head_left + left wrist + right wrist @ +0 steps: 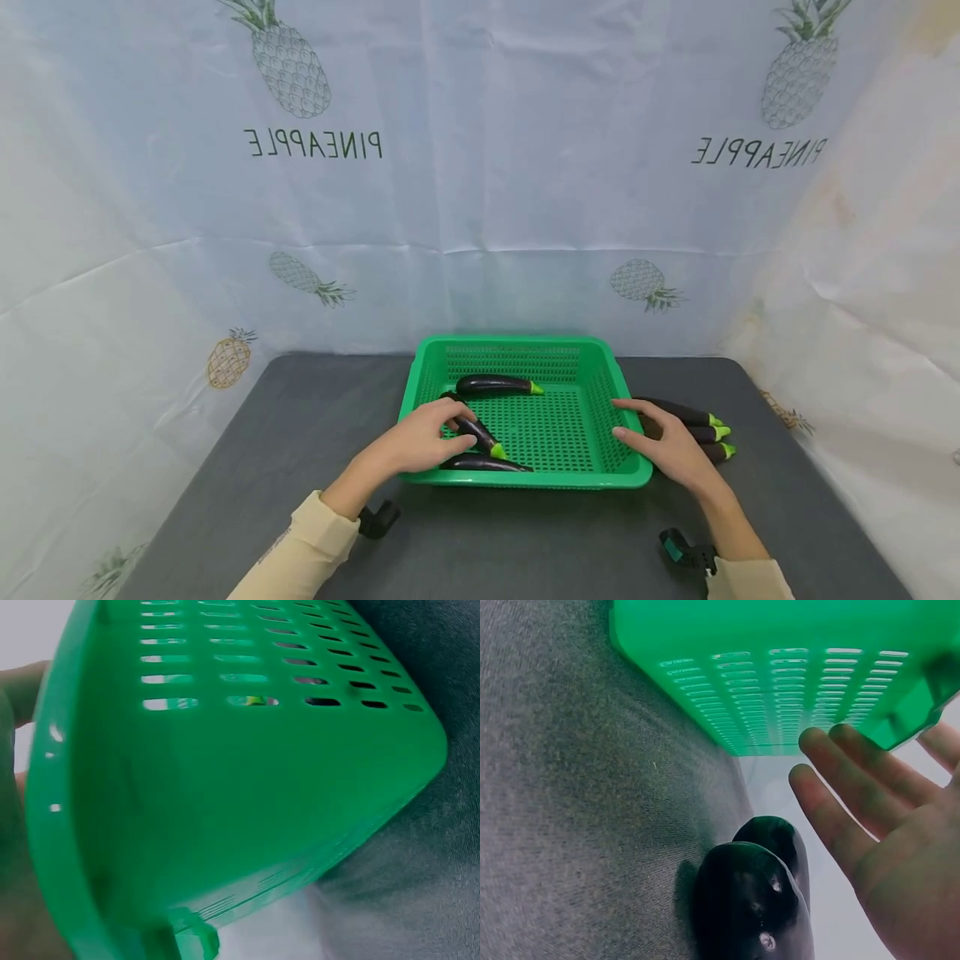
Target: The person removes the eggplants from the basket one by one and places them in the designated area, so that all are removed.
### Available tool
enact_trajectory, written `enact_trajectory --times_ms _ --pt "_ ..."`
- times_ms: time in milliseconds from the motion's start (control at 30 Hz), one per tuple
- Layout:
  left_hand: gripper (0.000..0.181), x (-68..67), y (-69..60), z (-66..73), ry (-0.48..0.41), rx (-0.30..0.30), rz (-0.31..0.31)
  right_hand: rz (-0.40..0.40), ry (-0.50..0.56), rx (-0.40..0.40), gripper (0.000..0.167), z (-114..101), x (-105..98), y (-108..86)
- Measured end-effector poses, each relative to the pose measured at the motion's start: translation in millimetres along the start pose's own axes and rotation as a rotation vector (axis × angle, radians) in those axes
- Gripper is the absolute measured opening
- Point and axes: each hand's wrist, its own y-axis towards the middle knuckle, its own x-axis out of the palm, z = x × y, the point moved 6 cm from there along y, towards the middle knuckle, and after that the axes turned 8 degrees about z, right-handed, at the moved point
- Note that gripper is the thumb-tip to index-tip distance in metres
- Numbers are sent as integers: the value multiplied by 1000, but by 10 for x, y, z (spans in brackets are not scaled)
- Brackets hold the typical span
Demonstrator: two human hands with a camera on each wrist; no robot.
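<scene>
Over the front left of the green plastic basket (522, 480), my left hand (426, 436) holds a dark purple eggplant (486, 438) between thumb and fingers; its green stem points toward the front right. Another eggplant (495, 385) lies behind it in the basket, and a third eggplant (483, 463) lies along the front wall. My right hand (671, 446) is at the basket's right rim with fingers spread. In the right wrist view, its fairly straight fingers (832, 814) are beside the outer wall, above eggplants (750, 900). The left fingertips are hidden in the left wrist view.
Three eggplants (701, 433) lie side by side right of the basket, partly behind my right hand. The basket stands on a dark grey table (525, 542). White curtains (525, 167) with pineapple prints hang behind and at both sides.
</scene>
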Motion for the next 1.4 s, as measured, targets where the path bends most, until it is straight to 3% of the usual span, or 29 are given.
enact_trajectory --times_ms 267,467,600,700,967,1400 --pt "29 73 107 22 49 14 -96 24 14 -22 50 -18 -26 16" --pt "25 211 146 -5 91 6 -191 18 34 -14 49 8 8 -7" --pt "28 297 202 -1 74 5 -247 21 44 -15 49 15 4 -13" --pt "34 348 241 -5 50 -21 -291 21 47 -15 49 16 5 -5" --pt "41 480 241 -108 -18 -165 -417 23 63 -24 48 17 20 12" --pt "35 515 236 -100 -137 -179 -425 24 90 -33 47 31 26 15"
